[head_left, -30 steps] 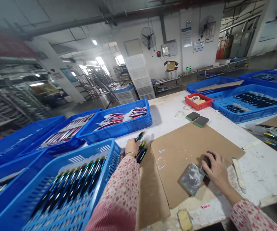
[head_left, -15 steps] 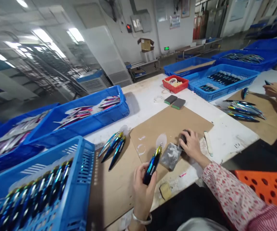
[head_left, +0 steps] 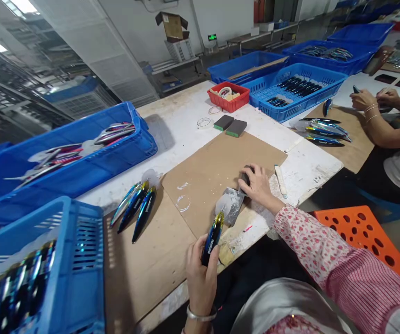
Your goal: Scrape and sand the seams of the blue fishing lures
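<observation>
My left hand (head_left: pixel 200 266) is wrapped round a blue-black fishing lure (head_left: pixel 214 236) with a yellow end tilted up and away from me. A translucent round disc (head_left: pixel 223 202) hangs at its ring and overlaps a grey, white-smeared block (head_left: pixel 235 204). My right hand (head_left: pixel 260 188) grips a dark sanding sponge (head_left: pixel 245 175) from above, at the far edge of the grey block. Left of my hands, several similar lures (head_left: pixel 144 211) lie together on cardboard (head_left: pixel 158 273).
Blue baskets with lures stand at left: a near one (head_left: pixel 81 236) and a farther one (head_left: pixel 140 134). Two sanding sponges (head_left: pixel 235 127), a tape roll (head_left: pixel 203 122) and a red box (head_left: pixel 240 99) lie beyond. A co-worker's hands (head_left: pixel 363 99) are at right, near an orange stool (head_left: pixel 367 236).
The view has tilted down and turned right, so the scene sits higher and further left. My left hand still holds the lure; my right hand keeps its grip on the sanding sponge.
</observation>
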Demonstrator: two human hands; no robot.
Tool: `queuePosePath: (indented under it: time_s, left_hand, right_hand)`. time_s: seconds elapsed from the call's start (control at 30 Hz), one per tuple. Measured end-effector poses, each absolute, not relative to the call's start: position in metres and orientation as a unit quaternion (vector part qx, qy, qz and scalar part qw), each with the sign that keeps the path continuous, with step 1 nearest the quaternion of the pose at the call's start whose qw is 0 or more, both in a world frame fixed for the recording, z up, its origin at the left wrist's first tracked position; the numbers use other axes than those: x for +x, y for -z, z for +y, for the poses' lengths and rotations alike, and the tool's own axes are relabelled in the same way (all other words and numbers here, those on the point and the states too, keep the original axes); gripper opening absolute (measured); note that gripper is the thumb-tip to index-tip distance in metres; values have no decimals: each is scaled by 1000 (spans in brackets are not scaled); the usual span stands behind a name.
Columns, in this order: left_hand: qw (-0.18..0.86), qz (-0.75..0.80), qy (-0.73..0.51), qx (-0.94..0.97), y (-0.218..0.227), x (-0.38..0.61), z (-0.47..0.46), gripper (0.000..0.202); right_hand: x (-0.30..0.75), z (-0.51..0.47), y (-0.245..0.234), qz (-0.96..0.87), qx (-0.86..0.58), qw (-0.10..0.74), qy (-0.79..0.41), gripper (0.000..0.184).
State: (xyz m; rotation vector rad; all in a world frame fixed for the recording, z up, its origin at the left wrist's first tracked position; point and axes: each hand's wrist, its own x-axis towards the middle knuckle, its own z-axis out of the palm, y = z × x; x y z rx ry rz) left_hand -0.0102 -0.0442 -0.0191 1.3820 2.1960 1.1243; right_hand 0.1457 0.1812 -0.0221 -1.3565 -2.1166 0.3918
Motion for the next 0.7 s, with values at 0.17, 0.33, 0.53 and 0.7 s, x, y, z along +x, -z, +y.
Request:
queuePosePath:
  time_s: [0.17, 0.33, 0.53, 0.7]
  left_hand:
    - [132, 773, -326, 528, 13, -12, -34, 35]
    - [110, 769, -202, 596, 4, -14, -22, 46]
    - [96, 758, -134, 631, 0, -10, -12, 45]
    - [96, 774, -80, 620, 9, 3, -14, 50]
  right_hand:
    - [147, 185, 16, -782, -516, 294, -188, 32]
    - [142, 185, -2, -779, -484, 307, -255, 40]
    - [121, 171, -17, -843, -426, 227, -237, 45]
    - [119, 167, -18, -852, -446, 194, -194, 42]
